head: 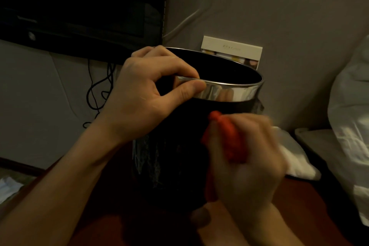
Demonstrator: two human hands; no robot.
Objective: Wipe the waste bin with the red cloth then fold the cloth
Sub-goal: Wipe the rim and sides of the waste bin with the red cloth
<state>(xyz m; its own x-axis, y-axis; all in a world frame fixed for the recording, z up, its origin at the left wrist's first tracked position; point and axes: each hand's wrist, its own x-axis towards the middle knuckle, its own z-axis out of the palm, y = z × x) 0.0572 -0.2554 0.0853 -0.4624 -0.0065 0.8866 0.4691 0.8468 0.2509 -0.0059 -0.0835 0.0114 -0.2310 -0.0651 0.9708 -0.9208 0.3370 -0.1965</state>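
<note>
Holding the bin (179,146) upright by its rim, pinched between our left hand (143,94) thumb and fingers, we press the cloth (229,138), bunched in our closed right hand (247,164), against its near wall just below the steel band, so the stroke should run down its side.

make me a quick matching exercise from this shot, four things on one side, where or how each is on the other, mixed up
Things:
1. left hand
2. right hand
3. red cloth
4. white card

Places or states:
A. leaning on the wall behind the bin
B. gripping the waste bin's shiny rim
C. bunched against the bin's dark side
D. blurred, holding the cloth

Pairs: 1-B, 2-D, 3-C, 4-A
</note>
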